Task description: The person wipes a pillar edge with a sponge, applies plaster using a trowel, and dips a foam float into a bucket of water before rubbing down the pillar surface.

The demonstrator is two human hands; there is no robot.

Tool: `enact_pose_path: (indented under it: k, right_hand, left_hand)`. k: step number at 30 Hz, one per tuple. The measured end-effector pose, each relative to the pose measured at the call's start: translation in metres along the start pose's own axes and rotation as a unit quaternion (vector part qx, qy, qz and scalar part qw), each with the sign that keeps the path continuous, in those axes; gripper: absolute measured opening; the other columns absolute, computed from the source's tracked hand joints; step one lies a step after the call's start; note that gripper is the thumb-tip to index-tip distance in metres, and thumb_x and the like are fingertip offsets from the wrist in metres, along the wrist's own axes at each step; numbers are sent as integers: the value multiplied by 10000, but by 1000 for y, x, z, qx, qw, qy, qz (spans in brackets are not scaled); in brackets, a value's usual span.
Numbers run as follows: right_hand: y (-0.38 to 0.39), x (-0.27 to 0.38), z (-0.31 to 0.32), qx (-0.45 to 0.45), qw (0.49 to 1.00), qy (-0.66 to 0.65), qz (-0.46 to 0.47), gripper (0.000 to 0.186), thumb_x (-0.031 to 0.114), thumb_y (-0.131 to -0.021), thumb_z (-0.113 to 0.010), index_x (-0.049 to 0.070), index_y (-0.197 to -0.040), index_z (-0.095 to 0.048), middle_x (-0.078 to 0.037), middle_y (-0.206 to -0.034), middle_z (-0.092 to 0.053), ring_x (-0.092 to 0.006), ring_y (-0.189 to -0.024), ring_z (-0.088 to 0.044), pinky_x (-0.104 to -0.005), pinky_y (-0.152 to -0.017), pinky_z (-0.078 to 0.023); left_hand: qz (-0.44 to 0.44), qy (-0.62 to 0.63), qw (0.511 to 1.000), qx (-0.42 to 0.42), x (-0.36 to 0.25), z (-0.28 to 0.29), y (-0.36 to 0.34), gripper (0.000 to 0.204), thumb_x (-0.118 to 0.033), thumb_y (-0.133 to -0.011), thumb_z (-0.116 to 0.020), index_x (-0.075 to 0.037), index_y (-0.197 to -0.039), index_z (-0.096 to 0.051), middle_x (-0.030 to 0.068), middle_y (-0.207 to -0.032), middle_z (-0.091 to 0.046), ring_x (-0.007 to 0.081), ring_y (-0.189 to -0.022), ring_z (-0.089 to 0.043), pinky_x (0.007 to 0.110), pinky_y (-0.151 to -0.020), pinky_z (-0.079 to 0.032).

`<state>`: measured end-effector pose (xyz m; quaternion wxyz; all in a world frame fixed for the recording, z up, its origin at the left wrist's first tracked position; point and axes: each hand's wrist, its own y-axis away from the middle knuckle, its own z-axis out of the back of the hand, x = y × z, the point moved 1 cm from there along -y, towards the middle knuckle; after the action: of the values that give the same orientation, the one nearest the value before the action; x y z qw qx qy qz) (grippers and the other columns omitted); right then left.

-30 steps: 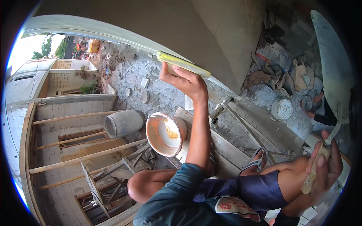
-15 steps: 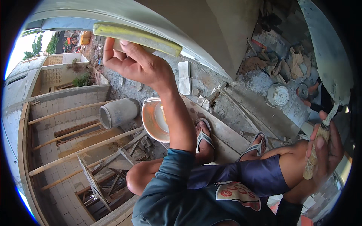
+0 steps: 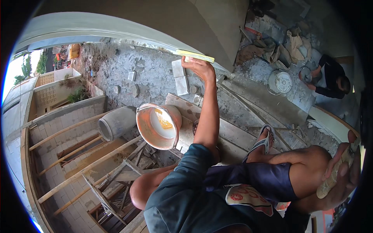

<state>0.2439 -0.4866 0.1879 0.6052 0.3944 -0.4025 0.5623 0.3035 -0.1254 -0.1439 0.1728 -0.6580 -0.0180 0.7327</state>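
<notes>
My left hand (image 3: pixel 200 70) grips a flat, yellow-edged tool (image 3: pixel 206 58), raised alongside the pale edge band (image 3: pixel 93 21) of a grey wall or panel (image 3: pixel 213 27); whether they touch I cannot tell. At the right rim, my right hand (image 3: pixel 342 171) is closed on the pale wooden handle (image 3: pixel 325 188) of a tool whose blade is mostly hidden or out of view. Below and left of my left hand stands an orange-stained bucket (image 3: pixel 145 134) with white liquid and a yellowish object inside, on wooden planks (image 3: pixel 233 147) by my feet.
A co-worker (image 3: pixel 334 81) crouches at the upper right near a white bucket (image 3: pixel 279 81) and crumpled sacks (image 3: pixel 295 46). A grey drum (image 3: pixel 118 120) lies left. Wooden poles (image 3: pixel 77 171) and framing cross the lower left, near loose blocks (image 3: pixel 180 85).
Since half a second ago my left hand has moved right and down with the yellow-edged tool. The large blade has left view at the right. The shifted view shows more of the co-worker.
</notes>
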Motion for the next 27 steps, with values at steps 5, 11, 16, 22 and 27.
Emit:
enact_pose_path:
  k: [5, 11, 16, 22, 27]
  right_hand:
    - [2, -20, -17, -20, 955, 160, 249, 831, 522, -788, -685, -63, -1305, -400, -143, -969, -580, -229, -887, -576, -325, -823, -511]
    - [-12, -36, -5, -81, 797, 348, 487, 751, 478, -863, -578, -90, -1311, -377, -210, -1106, -600, -264, -970, -637, -351, -832, -552]
    - [-13, -30, 9, -109, 799, 316, 500, 509, 277, -1024, -409, -153, -1296, -430, -215, -1036, -608, -202, -841, -648, -313, -750, -540]
    - [29, -7, 29, -132, 928, 213, 275, 434, 240, -1013, -440, -141, -1217, -478, -208, -970, -612, -188, -761, -619, -298, -666, -511]
    - [44, -20, 0, -76, 942, 215, 245, 375, 209, -1004, -466, -132, -1152, -518, -202, -915, -616, -177, -694, -595, -284, -596, -487]
  left_hand:
    - [126, -196, 968, 92, 119, 26, 8, 391, -253, -1024, -382, 51, -1263, -325, 298, -1170, -469, 387, -1060, -522, 467, -962, -385]
    - [-62, -20, 997, 45, -24, 41, 5, 318, -198, -1045, -346, 37, -1258, -325, 225, -1207, -410, 286, -1095, -484, 396, -983, -385]
    - [-151, -96, 984, 24, -45, 20, -8, 328, -228, -1052, -307, 48, -1227, -273, 228, -1150, -381, 295, -1033, -488, 408, -956, -394]
    - [57, -164, 983, 55, 89, -12, 34, 280, -157, -1005, -369, 57, -1173, -304, 264, -1111, -434, 376, -1028, -495, 485, -942, -377]
    - [246, -180, 947, 105, 176, 19, 15, 287, -153, -984, -400, 20, -1191, -303, 241, -1128, -460, 329, -1043, -509, 437, -980, -387]
